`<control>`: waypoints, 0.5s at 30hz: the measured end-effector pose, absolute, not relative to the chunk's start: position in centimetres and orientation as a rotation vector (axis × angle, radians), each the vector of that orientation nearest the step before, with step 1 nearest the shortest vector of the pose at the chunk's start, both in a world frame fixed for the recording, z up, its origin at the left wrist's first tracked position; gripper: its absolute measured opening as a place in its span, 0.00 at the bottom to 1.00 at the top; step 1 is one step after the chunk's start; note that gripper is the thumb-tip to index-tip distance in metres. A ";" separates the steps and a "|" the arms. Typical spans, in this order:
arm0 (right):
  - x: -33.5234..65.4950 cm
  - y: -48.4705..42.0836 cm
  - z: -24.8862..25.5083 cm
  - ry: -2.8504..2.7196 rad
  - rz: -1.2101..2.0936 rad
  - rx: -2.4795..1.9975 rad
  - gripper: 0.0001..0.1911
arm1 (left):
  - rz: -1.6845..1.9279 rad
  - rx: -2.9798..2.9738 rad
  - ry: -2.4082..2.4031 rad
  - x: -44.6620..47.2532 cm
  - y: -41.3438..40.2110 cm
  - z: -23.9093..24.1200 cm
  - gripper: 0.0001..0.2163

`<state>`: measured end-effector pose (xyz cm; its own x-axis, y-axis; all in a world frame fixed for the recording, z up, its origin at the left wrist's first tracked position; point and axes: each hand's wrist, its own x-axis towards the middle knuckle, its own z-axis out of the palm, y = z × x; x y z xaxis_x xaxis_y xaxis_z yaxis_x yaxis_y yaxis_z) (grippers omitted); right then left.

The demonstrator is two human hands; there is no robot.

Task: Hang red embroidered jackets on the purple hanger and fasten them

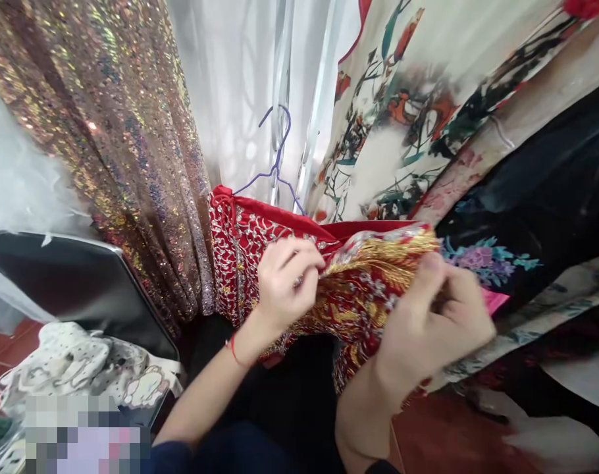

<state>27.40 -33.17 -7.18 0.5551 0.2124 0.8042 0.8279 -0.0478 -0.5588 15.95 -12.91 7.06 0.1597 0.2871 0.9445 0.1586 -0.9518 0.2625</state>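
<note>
A red garment (240, 250) with silver and gold embroidery hangs on a purple wire hanger (277, 158) among other clothes. My left hand (284, 283) is closed, its fingers pinching the embroidered cloth near the garment's upper middle; a thin red string circles that wrist. My right hand (435, 322) is closed too, gripping a bunched fold of the gold-fringed part (378, 260) of the same garment and pulling it to the right.
A sequined brown-gold dress (116, 131) hangs at left, white sheer fabric (230, 79) behind, floral printed garments (403, 112) and a black floral one (536, 210) at right. A dark flat panel (72, 283) and a spotted white cloth (77, 362) lie lower left above red floor tiles.
</note>
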 end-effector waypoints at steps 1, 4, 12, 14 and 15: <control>27.2 -29.3 -2.2 -0.939 -0.607 -1.559 0.26 | 1.919 2.267 0.442 15.3 -15.1 6.1 0.10; 25.7 -23.3 5.5 -0.891 -0.531 -1.527 0.24 | 1.804 2.155 0.619 13.5 -20.2 2.8 0.08; 20.3 -26.0 1.7 -0.861 -0.107 -1.526 0.15 | 1.461 2.117 0.856 10.8 -24.1 -1.9 0.16; 19.5 -26.4 1.6 -0.939 0.038 -1.498 0.13 | 1.159 2.068 0.831 10.4 -23.5 -2.3 0.26; 19.3 -26.6 1.6 -0.998 0.109 -1.473 0.12 | 1.094 2.024 0.790 10.3 -23.1 -2.5 0.30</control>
